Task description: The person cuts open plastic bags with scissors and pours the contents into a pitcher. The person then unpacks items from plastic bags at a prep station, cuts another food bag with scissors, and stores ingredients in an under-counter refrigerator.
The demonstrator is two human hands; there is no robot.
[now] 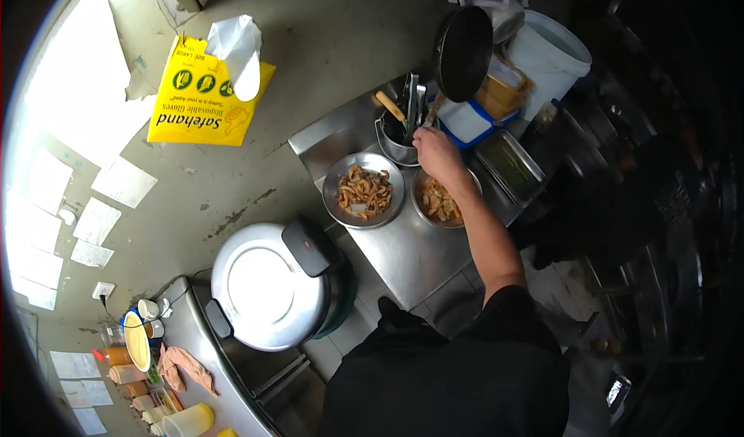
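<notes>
My right hand (439,155) reaches over the steel worktop (395,255) with its fingers closed around the handle end of a dark frying pan (465,54). The pan stands tilted up beyond the hand. Beside my fingers is a metal utensil pot (397,147) with tongs (419,104) and a wooden-handled tool (390,105) in it. Below my wrist, a metal bowl (417,204) of browned food pieces is partly hidden by my forearm. To its left sits another metal bowl (332,181) with similar browned strips. My left hand is out of view.
A large rice cooker (262,282) with a steel lid stands left of the worktop. Behind the bowls are a blue-rimmed container (466,123), a metal tray (535,191) and a white bucket (577,65). Sauce bottles (128,373) line the left counter. A yellow glove packet (194,111) hangs on the wall.
</notes>
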